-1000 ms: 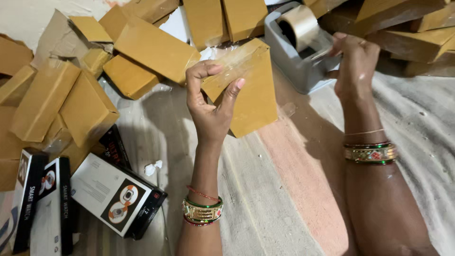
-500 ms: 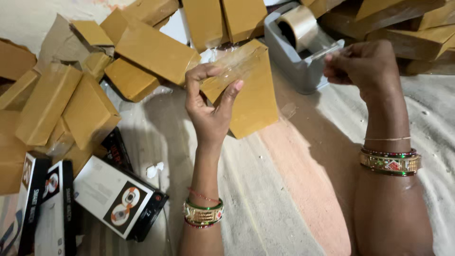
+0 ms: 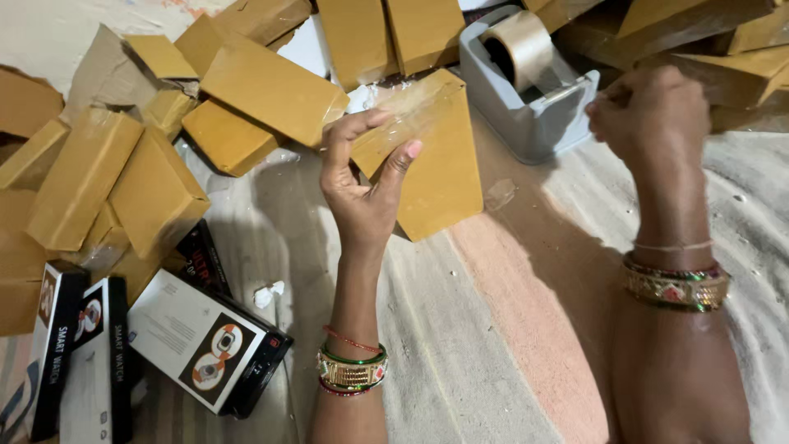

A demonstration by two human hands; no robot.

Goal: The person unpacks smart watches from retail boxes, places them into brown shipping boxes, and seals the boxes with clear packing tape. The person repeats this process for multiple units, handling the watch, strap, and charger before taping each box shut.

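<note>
Left hand (image 3: 362,177): mine, raised, thumb and fingers pinched on the upper corner of a brown-paper-wrapped box (image 3: 431,160). The box stands tilted over the striped cloth (image 3: 460,353), its top face glazed with clear tape. My palm hides the box's near left edge; whether the lower corner rests on the cloth I cannot tell.

Right hand (image 3: 653,111): mine, curled into a fist just right of the dispenser, back of the hand toward me. The fingertips are turned away, so what they pinch, if anything, is hidden. No tape strand between fist and roll can be made out.

Grey tape dispenser (image 3: 526,107): sits on the cloth just behind the held box, carrying a roll of clear tape (image 3: 518,41). Its far end is cut off by the top edge.

Bangles (image 3: 352,367): gold, green and red, on my left wrist; a similar set on the right wrist.

Scrap of clear tape (image 3: 499,194): lies on the cloth beside the box's right edge, faint.

Heap of wrapped brown boxes (image 3: 115,164): spread to the left and along the back, several overlapping, some cut off by the frame.

Printed smartwatch cartons (image 3: 205,345): white and black, lower left, one lying flat, others on edge and partly out of frame.

Small white scrap (image 3: 267,292): near the cartons, too small to identify.
</note>
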